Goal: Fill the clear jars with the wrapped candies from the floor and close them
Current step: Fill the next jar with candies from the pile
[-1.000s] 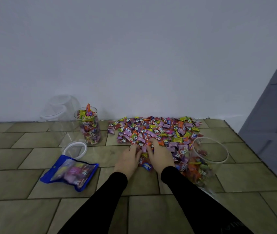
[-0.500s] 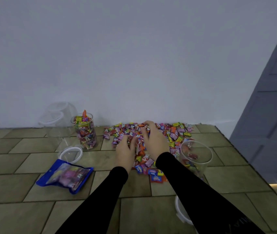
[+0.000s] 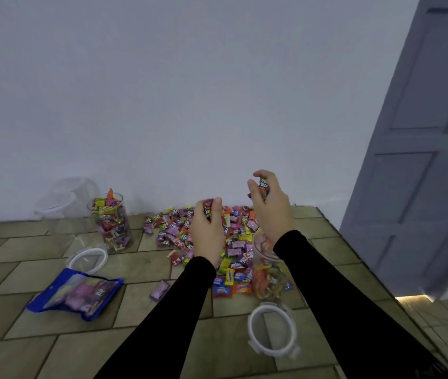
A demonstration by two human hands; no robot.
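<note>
Tan tiled floor (image 3: 40,332) meeting a plain pale wall, with a grey panelled door (image 3: 419,165) at right. My left hand (image 3: 207,231) is raised just above the pile of wrapped candies (image 3: 233,242) spread along the wall's foot, fingers curled round a small clutch of them; my right hand (image 3: 270,207) is higher, fingers and thumb closed on several more. Below my right wrist stands the open clear jar (image 3: 268,272), partly filled; its white-rimmed lid (image 3: 270,328) lies on the tiles nearer to me. A second jar (image 3: 112,221), packed to the brim and uncapped, stands at left, with a loose lid (image 3: 87,259) before it and empty clear jars (image 3: 59,201) behind. A blue candy bag (image 3: 76,295) lies flat at lower left; one stray pink candy (image 3: 159,289) sits apart from the pile. The candies look light, and their glossy wrappers probably slippery, so I judge a cupped handful safer than a pinch. The jars appear thin-walled and easily tipped; I would steady one by its wall while filling it, and take each lid by its rim.
</note>
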